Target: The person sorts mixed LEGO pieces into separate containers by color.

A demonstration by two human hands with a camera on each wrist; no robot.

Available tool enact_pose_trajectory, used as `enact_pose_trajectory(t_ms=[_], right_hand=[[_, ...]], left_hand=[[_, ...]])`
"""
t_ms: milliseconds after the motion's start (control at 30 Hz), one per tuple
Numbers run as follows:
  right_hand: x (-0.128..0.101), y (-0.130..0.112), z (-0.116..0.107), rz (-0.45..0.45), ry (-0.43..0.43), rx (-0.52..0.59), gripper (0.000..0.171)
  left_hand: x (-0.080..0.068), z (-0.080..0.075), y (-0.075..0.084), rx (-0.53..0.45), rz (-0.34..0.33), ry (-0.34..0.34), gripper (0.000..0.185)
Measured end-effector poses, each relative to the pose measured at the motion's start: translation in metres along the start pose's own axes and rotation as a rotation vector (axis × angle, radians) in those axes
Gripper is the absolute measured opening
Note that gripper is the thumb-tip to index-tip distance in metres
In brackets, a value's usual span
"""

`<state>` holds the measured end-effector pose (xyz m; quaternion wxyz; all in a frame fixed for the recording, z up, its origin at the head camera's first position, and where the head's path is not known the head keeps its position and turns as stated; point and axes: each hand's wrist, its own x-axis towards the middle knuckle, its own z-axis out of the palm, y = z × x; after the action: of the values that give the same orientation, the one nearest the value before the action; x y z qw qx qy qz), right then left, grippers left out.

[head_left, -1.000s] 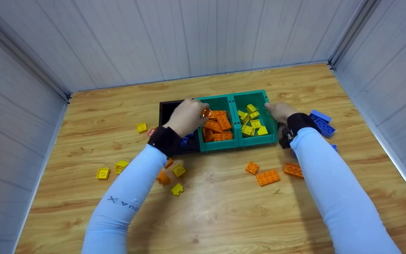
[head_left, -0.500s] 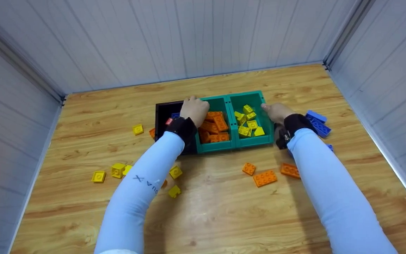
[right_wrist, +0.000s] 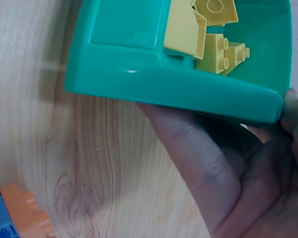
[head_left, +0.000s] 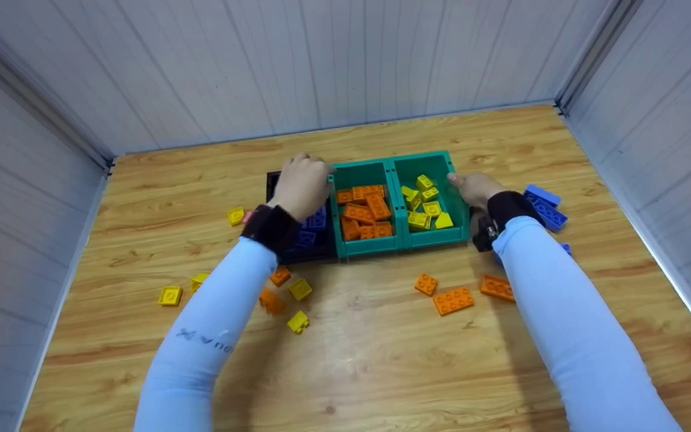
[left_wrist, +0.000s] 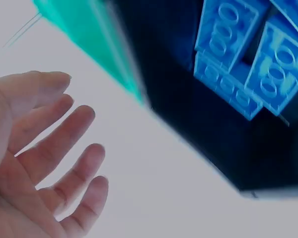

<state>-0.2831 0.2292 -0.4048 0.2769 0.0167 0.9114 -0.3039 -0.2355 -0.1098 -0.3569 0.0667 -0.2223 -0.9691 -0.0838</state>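
Note:
My left hand (head_left: 302, 187) is above the black bin (head_left: 306, 255), at the left end of a row of bins. In the left wrist view its fingers are spread and loosely bent, with nothing between them. Several blue bricks (left_wrist: 275, 74) lie in the black bin. The middle green bin (head_left: 369, 245) holds orange bricks (head_left: 375, 206). My right hand (head_left: 476, 189) grips the outer side of the right-hand green bin (head_left: 438, 239), thumb at its rim and a finger against the outside. Yellow bricks (head_left: 431, 209) lie inside that bin.
Loose yellow bricks (head_left: 170, 295) and an orange brick (head_left: 280, 276) lie front left. More orange bricks (head_left: 453, 300) lie in front of the bins, and blue bricks (head_left: 546, 207) to the right of my right hand. White panel walls (head_left: 345, 66) enclose the table.
My left hand, with an orange piece at its fingertips a second ago, dipped by the middle bin and is now back left over the black bin, without the piece. My right hand stays on its bin.

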Motion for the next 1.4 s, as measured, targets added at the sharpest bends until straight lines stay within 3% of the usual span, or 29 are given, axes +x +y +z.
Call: enact_pose_trajectory(t_ms=[133,200,433,600,800,900,1167,1400], right_hand=[[-0.001,0.000,-0.004,0.001,-0.008,0.018,0.073],[-0.003,0.001,-0.005,0.000,-0.009,0.011,0.075],[-0.005,0.004,-0.008,-0.012,-0.007,-0.015,0.076],[-0.005,0.010,-0.013,-0.016,-0.008,-0.030,0.078],[-0.006,0.018,-0.016,-0.032,-0.023,-0.003,0.075],[-0.005,0.021,-0.016,-0.031,-0.023,-0.006,0.075],[-0.003,0.025,-0.020,-0.018,-0.005,-0.026,0.077],[-0.003,0.025,-0.020,-0.019,-0.001,-0.011,0.076]], left_hand=[[-0.030,-0.016,-0.015,-0.125,-0.010,0.083,0.018],[-0.047,-0.021,-0.022,-0.175,-0.036,0.086,0.022],[-0.114,-0.011,-0.038,-0.297,-0.154,-0.056,0.013],[-0.142,0.016,-0.037,-0.329,-0.208,-0.151,0.017],[-0.148,0.049,-0.030,-0.277,-0.146,-0.151,0.030],[-0.147,0.059,-0.026,-0.258,-0.168,-0.137,0.029],[-0.135,0.064,-0.014,-0.197,-0.256,-0.141,0.012],[-0.126,0.066,-0.003,-0.021,-0.297,-0.181,0.015]])
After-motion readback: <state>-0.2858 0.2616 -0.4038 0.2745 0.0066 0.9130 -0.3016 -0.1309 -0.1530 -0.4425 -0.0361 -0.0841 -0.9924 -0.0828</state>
